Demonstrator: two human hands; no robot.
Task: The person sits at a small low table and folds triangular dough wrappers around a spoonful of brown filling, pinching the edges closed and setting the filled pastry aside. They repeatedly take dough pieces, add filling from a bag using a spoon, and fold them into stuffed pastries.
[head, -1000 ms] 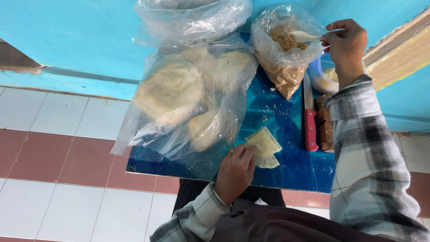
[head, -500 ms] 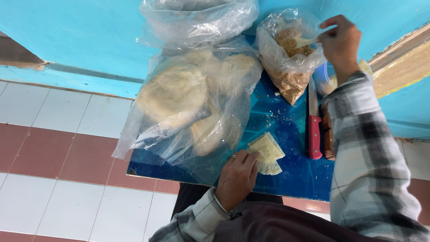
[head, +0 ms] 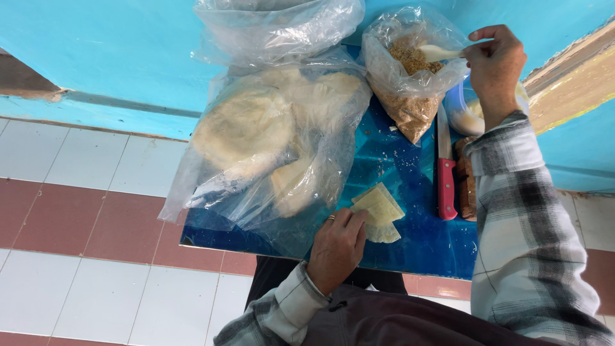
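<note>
The right hand (head: pixel 496 67) is pinching a white plastic spoon (head: pixel 442 52) and has dipped it lower into the clear bag of brown crumbs (head: pixel 410 77) than a moment ago. The left hand (head: pixel 336 250) is still pressing flat fingers on the pale yellow square dough sheets (head: pixel 379 211) on the shiny blue table (head: pixel 416 243), beside a red-handled knife (head: pixel 446 173).

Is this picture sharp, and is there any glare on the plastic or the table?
Head view: mostly sharp and evenly lit; soft white sheen on the clear bags, bright reflections on the glossy blue table; the right hand holding the spoon looks slightly soft.
</note>
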